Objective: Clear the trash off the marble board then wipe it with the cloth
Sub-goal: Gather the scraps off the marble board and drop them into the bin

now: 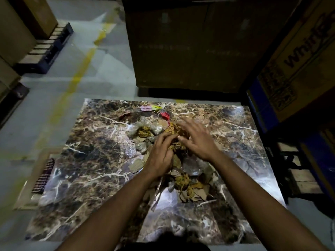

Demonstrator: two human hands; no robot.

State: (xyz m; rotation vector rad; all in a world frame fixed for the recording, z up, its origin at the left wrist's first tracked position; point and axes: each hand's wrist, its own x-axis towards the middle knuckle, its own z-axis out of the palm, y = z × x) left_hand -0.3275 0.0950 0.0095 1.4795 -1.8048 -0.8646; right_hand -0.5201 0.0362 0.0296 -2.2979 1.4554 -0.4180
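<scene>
A brown marble board with white veins lies on the floor. A heap of trash covers its middle: yellow strips, crumpled clear plastic, cardboard scraps. A red wrapper and a pink and yellow wrapper lie at the far side. More yellow strips and cardboard lie nearer me. My left hand has its fingers curled into the yellow strips and grips them. My right hand hovers over the heap with fingers spread. A dark checked cloth lies just off the board's left edge.
A large cardboard box stands right behind the board. A printed carton stands at the right on a wooden pallet. More boxes on pallets stand at the far left. Grey floor with a yellow line runs to the left.
</scene>
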